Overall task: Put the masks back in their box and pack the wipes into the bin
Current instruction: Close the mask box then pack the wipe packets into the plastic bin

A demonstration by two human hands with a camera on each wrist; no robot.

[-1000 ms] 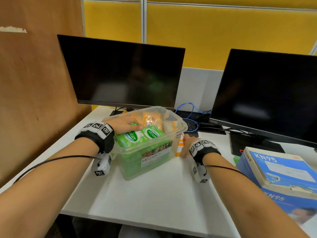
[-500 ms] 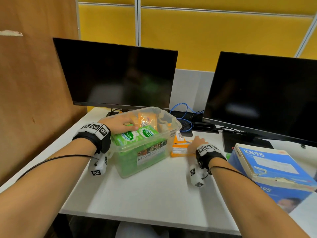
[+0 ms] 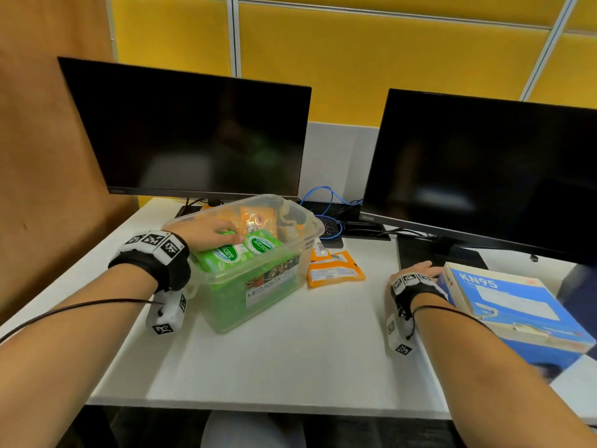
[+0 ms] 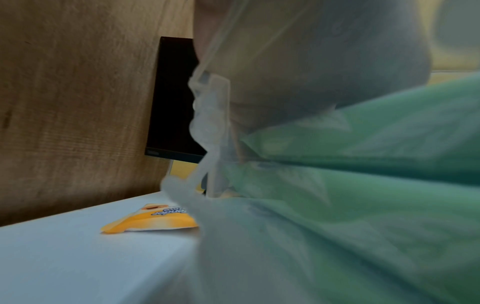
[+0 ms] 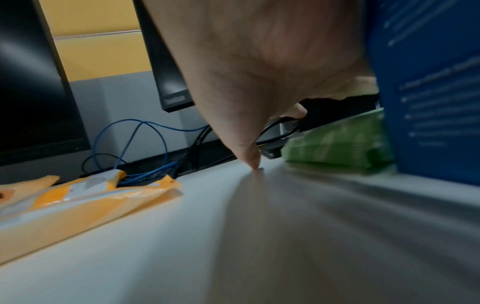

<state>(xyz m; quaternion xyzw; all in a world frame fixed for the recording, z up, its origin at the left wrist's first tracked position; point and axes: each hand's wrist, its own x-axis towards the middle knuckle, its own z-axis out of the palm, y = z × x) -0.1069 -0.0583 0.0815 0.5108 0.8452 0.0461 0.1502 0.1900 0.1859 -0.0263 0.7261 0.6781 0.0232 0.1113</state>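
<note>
Left hand (image 3: 206, 232) is down in the clear plastic bin (image 3: 284, 279), fingers spread flat on top of the green wipes packs (image 3: 239, 252), holding nothing, just pressing. That looks like a settling push, flattening the stack so more can fit, and it steadies the bin too. Orange packs sit at the back of the bin, behind the green ones.

Over on the right, the right hand (image 3: 420, 273) is low on the white desk (image 3: 290, 357), right against the near end of the blue KN95 mask box (image 3: 517, 305). The right wrist view shows a fingertip (image 5: 253, 160) touching the desk and nothing in the palm. Whether the other fingers are straight or curled, I cannot tell; they are hidden.

Beyond that hand, just beside the box, lies a loose green wipes pack (image 5: 337, 148). That seems the target, judging by the reach.

More left out: an orange wipes pack (image 3: 336, 270) lies on the desk just right of the bin, and another orange pack (image 4: 153, 221) on its left side. The mask box lid looks shut; no masks show anywhere.
</note>
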